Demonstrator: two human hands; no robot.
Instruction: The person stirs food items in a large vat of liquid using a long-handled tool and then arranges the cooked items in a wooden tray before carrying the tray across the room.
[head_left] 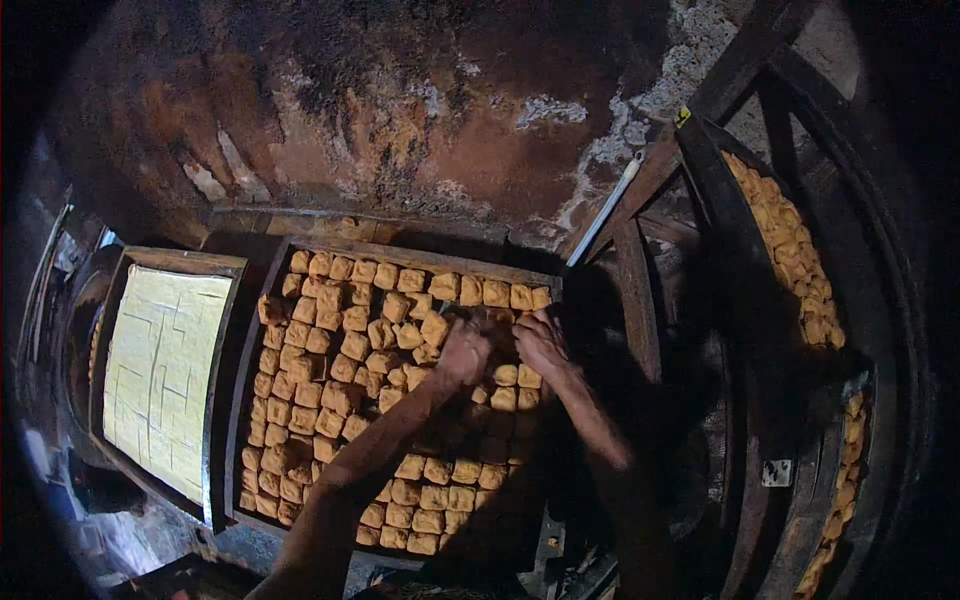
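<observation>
A wide wooden tray (425, 262) holds many golden-brown cubes (340, 398) that look like fried tofu, mostly in rows, with some piled on others at the middle and left. My left hand (466, 352) is over the tray's right half, fingers curled down among the cubes beside a loose cube (434, 328). Close to the tray's right edge, my right hand (541, 343) also has bent fingers, just below the top row. Shadow and the hands themselves hide what the fingertips hold. My forearms cross the lower part of the tray.
Left of the tray stands a wooden frame (228, 262) with a pale yellow, scored sheet (165, 370). A stained wall (380, 120) rises behind. At right are dark wooden beams (640, 300), a white rod (606, 208) and further trays of brown cubes (788, 250).
</observation>
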